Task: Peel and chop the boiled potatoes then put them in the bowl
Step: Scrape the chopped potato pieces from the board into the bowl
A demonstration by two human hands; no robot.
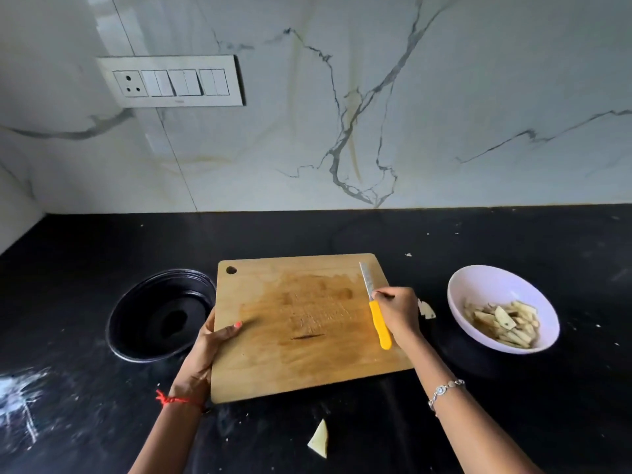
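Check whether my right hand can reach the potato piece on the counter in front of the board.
Probably yes. The potato piece lies uncovered on the counter, nothing between it and the right hand. That hand pinches the knife on the cutting board, so it should release that first.

pan [160, 314] left of board [307, 330], bowl [502, 307] right, knife [376, 306] on board

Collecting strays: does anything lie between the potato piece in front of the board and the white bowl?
Yes. The right forearm and the cutting board's near right corner lie between the potato piece and the bowl.
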